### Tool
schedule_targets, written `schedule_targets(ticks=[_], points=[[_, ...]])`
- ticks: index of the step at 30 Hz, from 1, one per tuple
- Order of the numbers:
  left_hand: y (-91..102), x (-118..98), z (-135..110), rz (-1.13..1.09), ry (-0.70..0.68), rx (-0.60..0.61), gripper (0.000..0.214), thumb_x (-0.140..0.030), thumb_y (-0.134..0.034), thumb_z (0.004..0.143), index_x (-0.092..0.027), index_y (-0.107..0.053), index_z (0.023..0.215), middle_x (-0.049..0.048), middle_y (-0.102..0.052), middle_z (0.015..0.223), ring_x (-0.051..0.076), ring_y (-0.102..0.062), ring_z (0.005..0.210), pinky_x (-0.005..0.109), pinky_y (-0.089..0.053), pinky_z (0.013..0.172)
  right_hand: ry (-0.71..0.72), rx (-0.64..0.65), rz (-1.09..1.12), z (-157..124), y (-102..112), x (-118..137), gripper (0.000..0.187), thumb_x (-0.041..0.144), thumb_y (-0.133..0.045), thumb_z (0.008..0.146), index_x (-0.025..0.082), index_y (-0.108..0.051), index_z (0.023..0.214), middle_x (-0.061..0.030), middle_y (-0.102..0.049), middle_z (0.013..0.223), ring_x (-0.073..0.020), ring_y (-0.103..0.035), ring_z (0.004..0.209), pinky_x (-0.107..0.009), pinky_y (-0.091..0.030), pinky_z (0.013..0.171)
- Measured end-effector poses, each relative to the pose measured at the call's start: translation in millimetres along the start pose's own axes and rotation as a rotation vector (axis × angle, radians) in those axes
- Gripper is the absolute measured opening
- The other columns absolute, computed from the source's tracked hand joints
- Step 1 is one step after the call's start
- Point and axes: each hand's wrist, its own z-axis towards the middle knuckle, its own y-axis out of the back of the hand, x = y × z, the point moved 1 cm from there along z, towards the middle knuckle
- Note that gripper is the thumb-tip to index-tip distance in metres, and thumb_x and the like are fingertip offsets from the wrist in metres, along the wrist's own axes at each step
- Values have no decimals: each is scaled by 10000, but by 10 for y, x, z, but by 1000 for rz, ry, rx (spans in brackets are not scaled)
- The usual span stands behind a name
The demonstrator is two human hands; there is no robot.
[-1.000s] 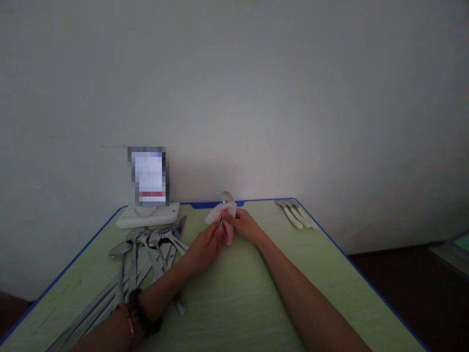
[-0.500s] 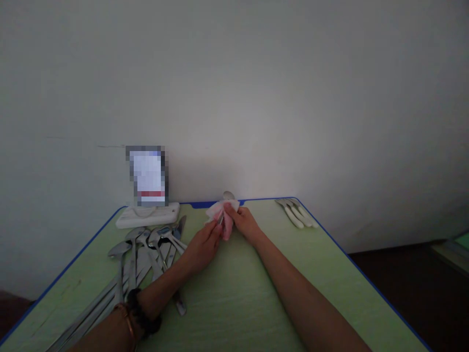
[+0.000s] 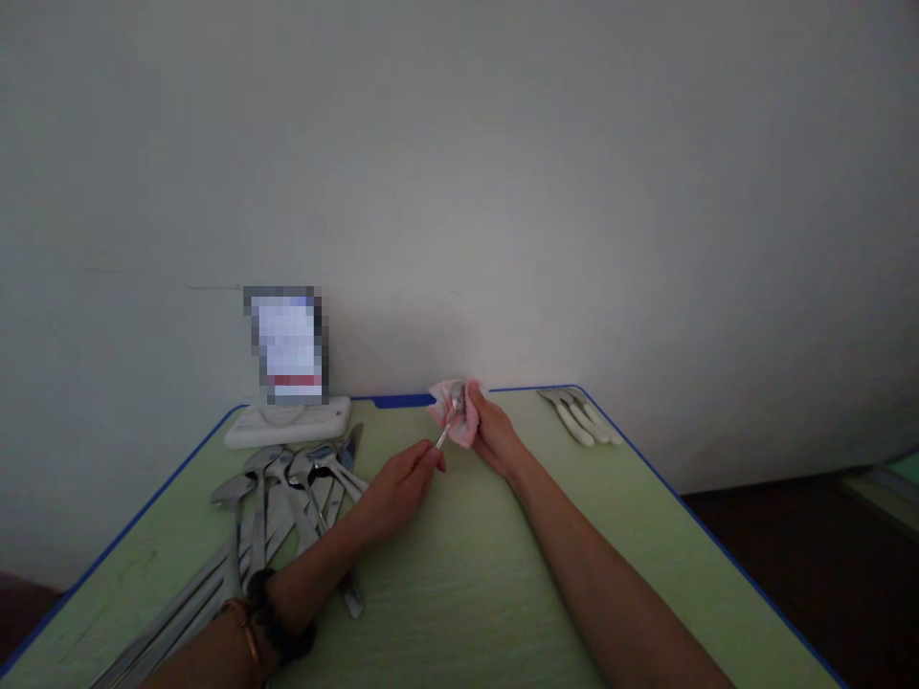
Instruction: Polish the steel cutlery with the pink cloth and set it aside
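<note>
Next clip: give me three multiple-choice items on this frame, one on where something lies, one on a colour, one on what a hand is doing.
1. Where do the white-handled utensils lie on the table?
A. far right corner
B. near left edge
C. under the left hand

2. What colour is the cloth in the right hand?
A. blue
B. pink
C. black

3. What is the left hand doing?
A. resting flat on the table
B. pinching the handle of a spoon
C. lifting the white stand

Answers: 1 A, they sit by the far right table edge, apart from the metal cutlery pile on the left. 2 B, the cloth around the spoon bowl is pink. 3 B, its fingers close on the handle's near end.
</note>
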Motion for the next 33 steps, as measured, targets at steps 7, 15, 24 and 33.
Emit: schedule_targets(ticks=[7,15,24,33], points=[[-9,80,60,6,-123,-113,314,-336,-288,874,-162,-548,848,61,-611,821,171,-544,780,271,-420,754,82,191,-539,-87,-59,13,384,528,-577,696,150,-645,694,-6,-633,601,-134,-540,600,-246,-404,612],[-2,90,69,66,-163,-145,271,-286,-319,851,-164,-559,821,81,-613,826,185,-544,793,290,-422,781,122,140,-600,-70,-68,-6,433,544,-493,751,154,-660,663,-15,-634,586,-139,-539,584,-255,-403,621],[9,74,76,57,-130,-99,279,-322,-294,873,-172,-523,819,56,-593,816,168,-524,763,259,-405,745,27,-26,-279,29,11,-112,416,550,-592,670,140,-659,708,-18,-637,580,-153,-574,652,-271,-434,666],[-3,-18,-23,76,-54,33,312,-380,-285,865,-188,-470,703,-46,-418,562,127,-432,573,230,-334,562,-6,-70,294,29,5,39,277,450,-562,762,180,-615,738,31,-627,655,-98,-560,621,-276,-475,735]])
